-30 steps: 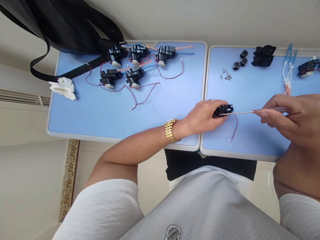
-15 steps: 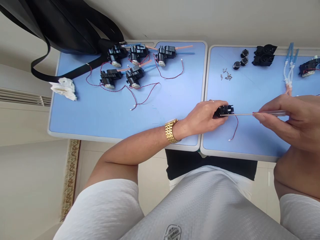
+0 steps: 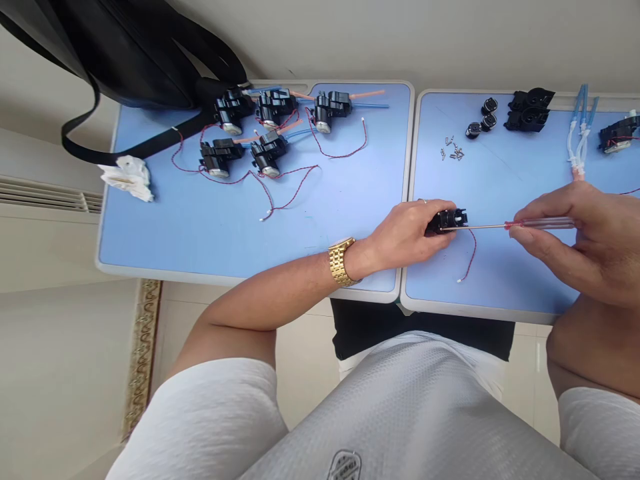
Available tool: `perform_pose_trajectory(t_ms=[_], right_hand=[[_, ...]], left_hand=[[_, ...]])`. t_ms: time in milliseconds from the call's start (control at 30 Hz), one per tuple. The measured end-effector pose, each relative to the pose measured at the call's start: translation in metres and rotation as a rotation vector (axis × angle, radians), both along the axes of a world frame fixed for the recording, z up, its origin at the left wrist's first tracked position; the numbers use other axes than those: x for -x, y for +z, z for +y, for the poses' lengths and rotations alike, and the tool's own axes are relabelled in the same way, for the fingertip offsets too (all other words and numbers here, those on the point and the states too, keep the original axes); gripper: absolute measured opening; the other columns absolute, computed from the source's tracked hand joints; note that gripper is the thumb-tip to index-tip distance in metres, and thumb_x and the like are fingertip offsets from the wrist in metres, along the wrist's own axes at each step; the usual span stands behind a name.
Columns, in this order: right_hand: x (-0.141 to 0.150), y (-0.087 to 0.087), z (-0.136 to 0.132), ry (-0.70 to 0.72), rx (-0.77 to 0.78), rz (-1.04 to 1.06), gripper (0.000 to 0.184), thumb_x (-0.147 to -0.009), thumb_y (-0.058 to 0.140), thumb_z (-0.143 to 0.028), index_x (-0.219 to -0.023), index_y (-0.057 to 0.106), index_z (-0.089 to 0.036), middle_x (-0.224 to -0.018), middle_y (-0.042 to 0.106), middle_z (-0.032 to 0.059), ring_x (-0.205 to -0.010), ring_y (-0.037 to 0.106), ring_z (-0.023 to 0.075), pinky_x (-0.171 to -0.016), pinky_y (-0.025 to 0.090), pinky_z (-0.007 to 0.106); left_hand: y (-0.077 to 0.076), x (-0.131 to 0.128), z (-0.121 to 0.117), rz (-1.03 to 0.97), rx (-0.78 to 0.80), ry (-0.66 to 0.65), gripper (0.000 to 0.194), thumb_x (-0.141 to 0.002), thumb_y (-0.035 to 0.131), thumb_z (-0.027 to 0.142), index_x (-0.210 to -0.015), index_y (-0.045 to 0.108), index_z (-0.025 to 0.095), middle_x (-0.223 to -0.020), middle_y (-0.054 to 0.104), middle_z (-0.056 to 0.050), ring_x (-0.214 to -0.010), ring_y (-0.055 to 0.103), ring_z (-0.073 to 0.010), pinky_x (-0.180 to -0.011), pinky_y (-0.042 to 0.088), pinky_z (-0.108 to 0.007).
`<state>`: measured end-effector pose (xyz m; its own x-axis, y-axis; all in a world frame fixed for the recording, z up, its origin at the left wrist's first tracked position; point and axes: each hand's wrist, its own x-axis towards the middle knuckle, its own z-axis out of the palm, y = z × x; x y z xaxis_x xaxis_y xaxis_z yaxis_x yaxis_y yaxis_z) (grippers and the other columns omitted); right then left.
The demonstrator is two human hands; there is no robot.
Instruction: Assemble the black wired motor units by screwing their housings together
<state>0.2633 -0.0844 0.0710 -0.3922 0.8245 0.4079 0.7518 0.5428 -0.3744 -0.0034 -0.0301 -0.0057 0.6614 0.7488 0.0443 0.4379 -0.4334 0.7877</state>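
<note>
My left hand [image 3: 411,233] is closed around a small black motor unit [image 3: 450,220] near the left side of the right-hand table. A thin twisted red-and-black wire [image 3: 474,257] with a white plug trails from the unit toward the front edge. Between thumb and fingers, my right hand [image 3: 585,237] grips a screwdriver [image 3: 543,223] with a clear reddish handle. Its metal shaft lies nearly level, and the tip meets the unit beside my left fingertips. The exact spot under the tip is too small to make out.
Behind my hands lie several small screws [image 3: 456,153], black-sided round motors [image 3: 489,122], a black housing [image 3: 530,110] and blue tubes [image 3: 581,127]. Another unit [image 3: 619,135] sits far right. Several finished-looking units [image 3: 270,152] with wires rest on the left table, beside a black bag [image 3: 135,53] and crumpled tissue [image 3: 131,177].
My right fingers have shifted on the screwdriver handle, so more of it shows, and the right hand sits slightly farther right. My left hand and the motor unit have hardly moved.
</note>
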Motion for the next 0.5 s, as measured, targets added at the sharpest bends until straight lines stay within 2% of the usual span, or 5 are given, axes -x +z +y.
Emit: perform_pose_trajectory(t_ms=[133,367,500], right_hand=[[0.0023,-0.0011,0.0032,0.005,-0.124,-0.041,0.017,-0.105,0.077,-0.038,-0.094,0.067,-0.03,-0.067,0.073,-0.0126,-0.052,0.064,0.0092,-0.052,0.044,0.029],[0.0047,-0.0004,0.0076,0.008,-0.198,-0.084,0.031,-0.109,0.072,-0.046,-0.086,0.062,-0.028,-0.052,0.057,-0.0133,-0.043,0.051,0.0076,-0.045,0.034,0.028],[0.002,-0.0006,0.0046,-0.028,-0.151,-0.063,0.032,-0.108,0.071,-0.05,-0.085,0.066,-0.028,-0.055,0.062,-0.0119,-0.046,0.054,0.0088,-0.047,0.037,0.029]], left_hand=[[-0.0003,-0.0004,-0.0005,0.025,-0.013,-0.001,0.041,-0.102,0.066,0.031,-0.14,0.073,0.019,-0.125,0.085,-0.008,-0.11,0.08,-0.0249,-0.1,0.062,-0.037],[-0.002,0.0,-0.0006,0.037,-0.026,-0.002,0.041,-0.102,0.067,0.032,-0.141,0.072,0.02,-0.125,0.085,-0.008,-0.111,0.08,-0.0252,-0.101,0.061,-0.038],[-0.002,0.0005,0.0002,-0.005,-0.024,-0.006,0.04,-0.101,0.068,0.03,-0.139,0.073,0.018,-0.124,0.085,-0.008,-0.111,0.08,-0.0244,-0.1,0.06,-0.036]])
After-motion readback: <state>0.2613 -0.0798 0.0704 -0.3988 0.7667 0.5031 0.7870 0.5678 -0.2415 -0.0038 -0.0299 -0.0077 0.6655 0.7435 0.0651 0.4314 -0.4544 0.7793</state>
